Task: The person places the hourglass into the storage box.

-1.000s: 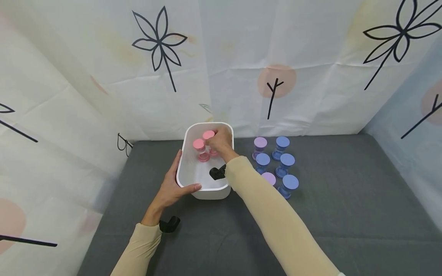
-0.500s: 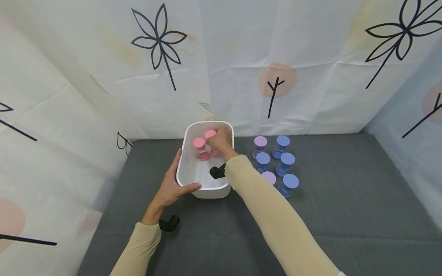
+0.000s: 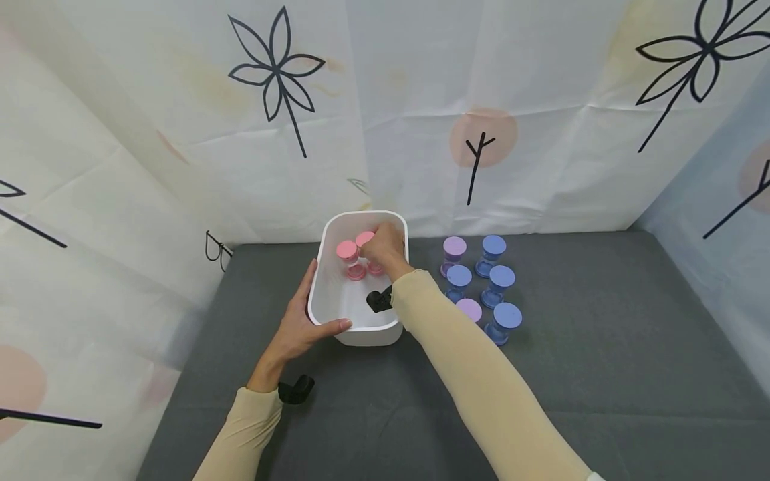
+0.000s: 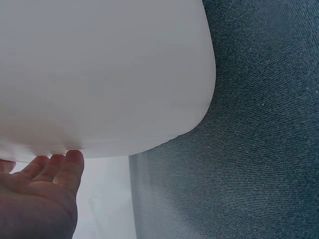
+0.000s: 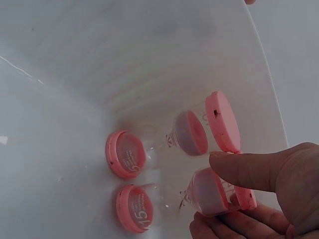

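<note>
A white plastic bin [image 3: 337,304] stands on the grey cloth, with two pink-capped sand timers upright inside it at the far end. My right hand [image 3: 385,248] reaches into the bin and grips one pink sand timer [image 5: 207,191] near its top, thumb on one side and fingers on the other. Beside it is the second pink sand timer [image 5: 192,132], its top close to my thumb. My left hand [image 3: 297,325] rests on the bin's near-left corner. Its thumb lies over the front rim, and the outstretched fingers [image 4: 70,172] touch the outer wall.
Right of the bin stand several sand timers, including a purple one [image 3: 454,250], a blue one [image 3: 493,248] and another blue one [image 3: 506,317]. My right forearm partly covers a lower purple sand timer [image 3: 469,310]. Printed white curtain [image 3: 397,160] hangs behind the grey cloth [image 3: 577,334].
The gripped pink sand timer has shifted slightly beside the other one inside the bin. Both hands otherwise keep nearly the same places.
</note>
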A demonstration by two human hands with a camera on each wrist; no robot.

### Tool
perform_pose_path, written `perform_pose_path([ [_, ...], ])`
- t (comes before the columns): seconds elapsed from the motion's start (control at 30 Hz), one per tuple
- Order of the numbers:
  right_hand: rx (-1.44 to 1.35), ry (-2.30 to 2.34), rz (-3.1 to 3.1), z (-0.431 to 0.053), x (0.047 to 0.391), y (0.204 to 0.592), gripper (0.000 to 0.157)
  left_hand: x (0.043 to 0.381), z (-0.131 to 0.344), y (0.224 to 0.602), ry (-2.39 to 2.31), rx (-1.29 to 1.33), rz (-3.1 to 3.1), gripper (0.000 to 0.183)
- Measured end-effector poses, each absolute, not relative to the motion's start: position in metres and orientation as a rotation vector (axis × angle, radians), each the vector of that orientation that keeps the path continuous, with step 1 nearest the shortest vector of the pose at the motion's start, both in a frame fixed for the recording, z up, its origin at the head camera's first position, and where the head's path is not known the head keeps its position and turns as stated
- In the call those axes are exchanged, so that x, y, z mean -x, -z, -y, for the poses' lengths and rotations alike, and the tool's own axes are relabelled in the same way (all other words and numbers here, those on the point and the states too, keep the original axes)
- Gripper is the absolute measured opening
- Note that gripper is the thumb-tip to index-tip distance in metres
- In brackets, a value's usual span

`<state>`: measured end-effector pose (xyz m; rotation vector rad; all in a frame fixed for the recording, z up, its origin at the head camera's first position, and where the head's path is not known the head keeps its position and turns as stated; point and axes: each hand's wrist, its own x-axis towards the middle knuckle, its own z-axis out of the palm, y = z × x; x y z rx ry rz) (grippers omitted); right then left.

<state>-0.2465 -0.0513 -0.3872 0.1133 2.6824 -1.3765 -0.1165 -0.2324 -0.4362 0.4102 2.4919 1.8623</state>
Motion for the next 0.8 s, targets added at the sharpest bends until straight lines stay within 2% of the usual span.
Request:
perform_pose_path([
  [0.3, -0.117, 1.322, -2.704, 0.0518, 0.246, 0.3876, 0.028, 0.117, 0.2327, 0.4365, -1.852, -0.423, -2.507, 0.118],
  [0.6, -0.101, 1.282, -2.725, 0.0509, 0.2467, 0.3879, 0.018, 0.1161, 0.2327, 0.4352, -1.845, -0.404, -2.502, 0.118],
  [0.8, -0.097, 1.336, -2.689, 0.0504, 0.245, 0.3852, 0.028, 0.1161, 0.2334, 0.4341, -1.853, -0.406, -2.496, 0.119],
])
